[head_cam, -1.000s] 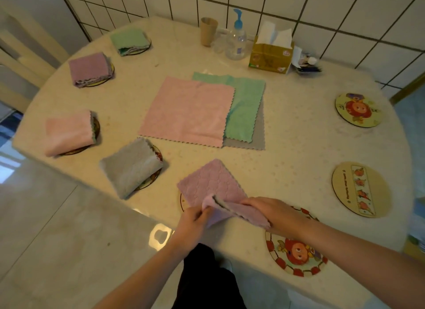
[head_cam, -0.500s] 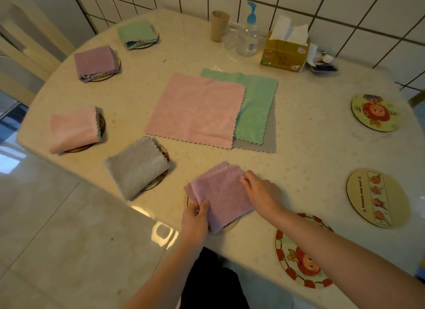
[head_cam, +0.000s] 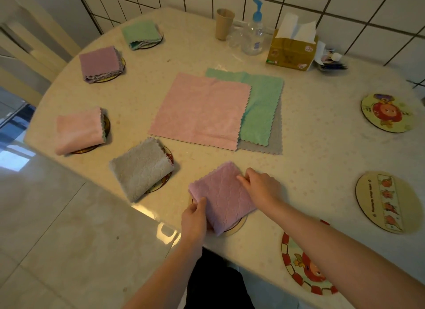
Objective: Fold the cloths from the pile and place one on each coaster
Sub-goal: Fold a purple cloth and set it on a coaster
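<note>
A folded purple cloth (head_cam: pixel 222 195) lies on a coaster (head_cam: pixel 236 226) near the table's front edge. My left hand (head_cam: pixel 194 219) pinches its near-left edge with thumb on top. My right hand (head_cam: pixel 259 185) holds its right edge, fingers curled on the fabric. The pile sits mid-table: a flat pink cloth (head_cam: pixel 202 111) over a green cloth (head_cam: pixel 262 106) and a grey cloth (head_cam: pixel 274 138). Folded cloths cover the left coasters: grey (head_cam: pixel 140 168), pink (head_cam: pixel 78 130), purple (head_cam: pixel 100 62), green (head_cam: pixel 140 34).
Three bare coasters lie to the right: one at the front edge (head_cam: pixel 303 267), one with fruit pictures (head_cam: pixel 388 203), one further back (head_cam: pixel 388 112). A cup (head_cam: pixel 224 23), pump bottle (head_cam: pixel 254 35) and tissue box (head_cam: pixel 292 49) stand by the tiled wall.
The purple cloth was being folded in my hands above the table edge; it now lies folded on the coaster, with both hands still at its edges.
</note>
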